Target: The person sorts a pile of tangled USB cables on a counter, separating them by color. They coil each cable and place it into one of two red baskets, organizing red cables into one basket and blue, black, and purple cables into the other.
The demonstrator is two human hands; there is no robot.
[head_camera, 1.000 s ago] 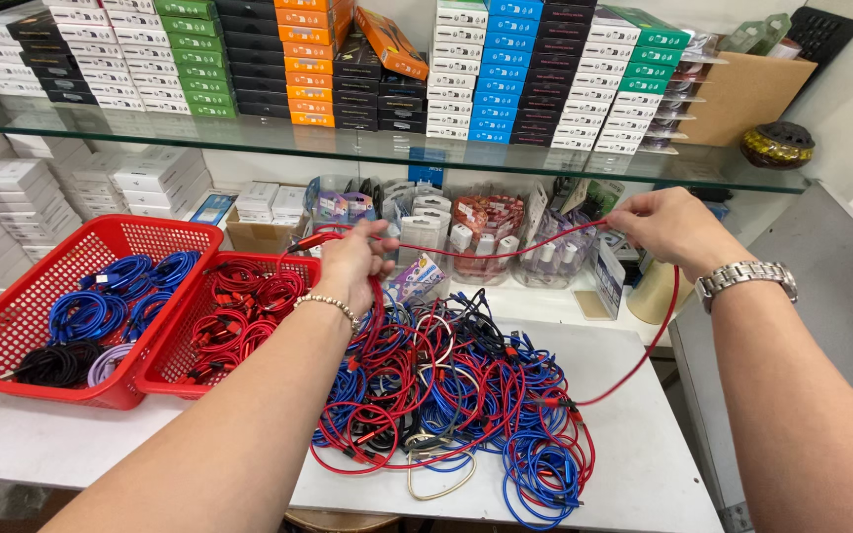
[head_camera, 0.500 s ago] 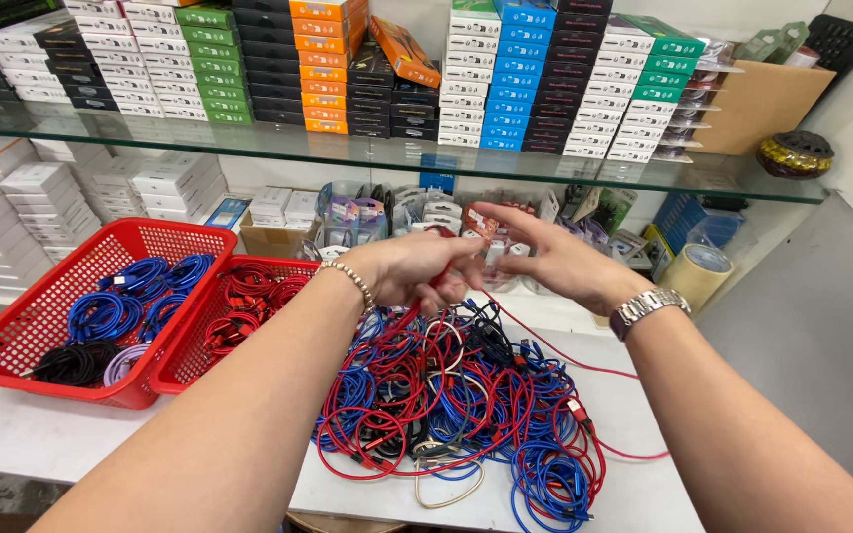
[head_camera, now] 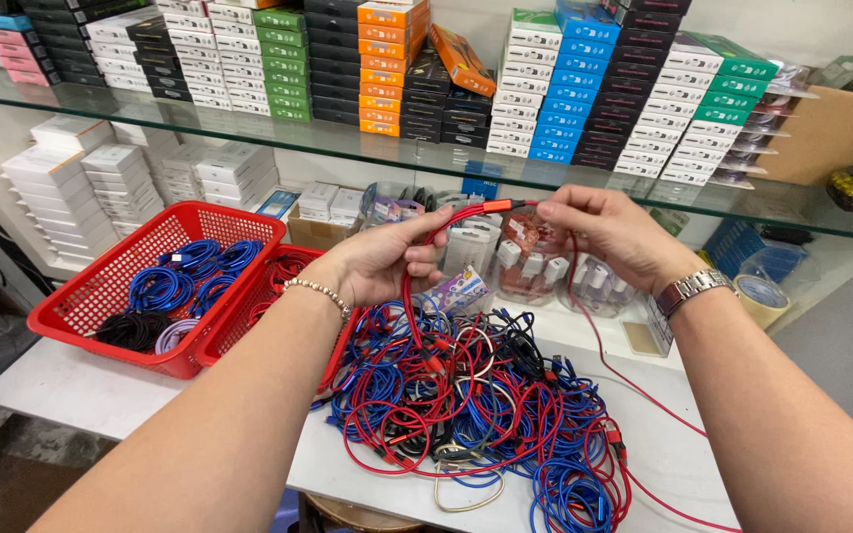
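While both hands are hovering above the desk's middle, the left hand (head_camera: pixel 379 265) is curling its fingers loosely around a red cable (head_camera: pixel 446 219), thumb pressing it near the top of a bend. Right hand (head_camera: pixel 609 232) is pinching the same cable just behind its orange-red plug end, fingertips closed tight, a metal watch (head_camera: pixel 691 289) sitting on that wrist. A beaded bracelet (head_camera: pixel 320 290) is circling the left wrist. Cable is arching between the two hands, then dropping from the left hand into the tangled pile of cables (head_camera: pixel 476 415) below; another red strand is trailing from below the right hand toward the desk's right edge.

Pile, red, blue and some black and white, is sprawling across the white desk (head_camera: pixel 81 390) from centre to near edge. Two red baskets (head_camera: pixel 111 286) are sitting toward the left end, touching side by side: the outer one holding coiled blue, black and pale cables, the inner one holding red ones. Clear tubs of small adapters (head_camera: pixel 530 262) are standing along the back edge. A glass shelf (head_camera: pixel 249 123) overhead is carrying stacked coloured boxes.
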